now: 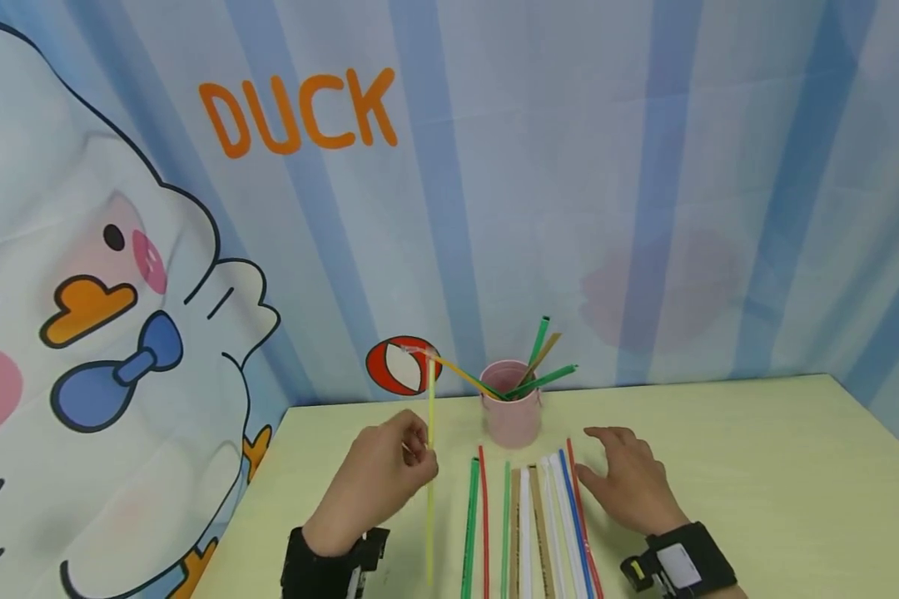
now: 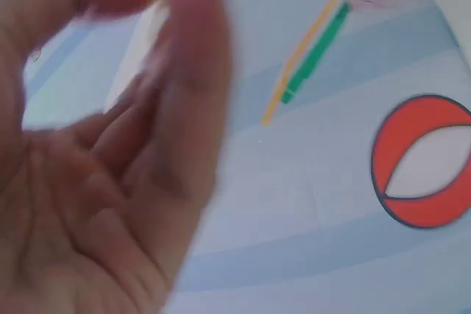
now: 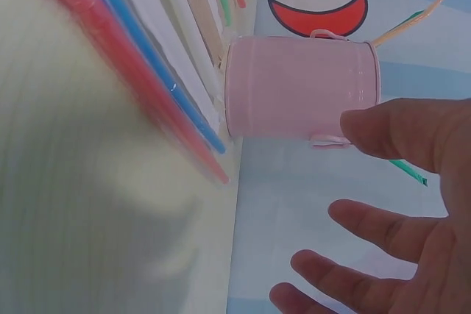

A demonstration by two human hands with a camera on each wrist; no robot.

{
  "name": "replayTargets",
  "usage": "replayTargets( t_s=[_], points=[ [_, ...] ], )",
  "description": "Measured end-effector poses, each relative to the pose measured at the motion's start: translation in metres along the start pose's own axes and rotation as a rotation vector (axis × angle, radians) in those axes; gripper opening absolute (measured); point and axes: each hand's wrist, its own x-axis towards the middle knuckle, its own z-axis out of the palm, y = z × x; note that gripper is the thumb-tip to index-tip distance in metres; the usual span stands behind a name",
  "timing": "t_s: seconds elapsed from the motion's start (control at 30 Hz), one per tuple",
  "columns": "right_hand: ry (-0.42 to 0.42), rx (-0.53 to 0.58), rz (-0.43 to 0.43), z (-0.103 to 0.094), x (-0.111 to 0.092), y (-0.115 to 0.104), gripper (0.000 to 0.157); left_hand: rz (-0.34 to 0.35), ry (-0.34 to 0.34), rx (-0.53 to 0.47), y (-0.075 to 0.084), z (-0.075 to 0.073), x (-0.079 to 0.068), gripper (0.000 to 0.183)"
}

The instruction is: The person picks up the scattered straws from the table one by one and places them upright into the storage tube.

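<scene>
My left hand (image 1: 385,466) pinches a yellow straw (image 1: 430,524) between thumb and fingers, holding it upright left of a row of straws. In the left wrist view the straw is mostly hidden behind the blurred fingers (image 2: 195,71). Over to the right, my right hand (image 1: 633,478) is held with fingers spread and nothing in its grasp, beside the row's red straw (image 1: 584,524). Next to that one lies a blue straw (image 1: 578,524). White, brown, green and red straws make up the others. A pink bucket (image 1: 513,423) behind the row holds several green and yellowish straws (image 1: 543,353).
A pale yellow table (image 1: 757,466) carries everything. Behind it hangs a blue striped cloth (image 1: 539,166) printed with a duck, a red ball (image 1: 400,366) and orange letters. At the row's left, a thick green straw (image 1: 470,524) lies next to a thin red one.
</scene>
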Motion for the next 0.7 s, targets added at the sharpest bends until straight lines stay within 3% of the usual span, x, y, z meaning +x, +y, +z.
replayTargets(
  t_s=[0.2, 0.3, 0.4, 0.5, 0.7],
  points=[
    [-0.019, 0.012, 0.011, 0.0, 0.001, -0.001, 0.054, 0.102, 0.279, -0.271, 0.002, -0.01, 0.03, 0.015],
    [-0.032, 0.023, 0.024, 0.001, 0.0, -0.001, 0.054, 0.131, 0.413, -0.395, -0.003, -0.005, 0.046, 0.019],
    [-0.043, 0.032, 0.029, 0.001, -0.001, -0.001, 0.054, 0.131, 0.524, -0.432, -0.008, 0.005, 0.055, 0.022],
    [-0.042, 0.036, 0.02, 0.0, -0.001, -0.002, 0.054, 0.111, 0.578, -0.438, -0.013, 0.016, 0.06, 0.025],
    [-0.038, 0.032, 0.021, -0.003, 0.0, -0.001, 0.054, 0.057, 0.544, -0.447, -0.023, 0.041, 0.07, 0.022]
  ],
)
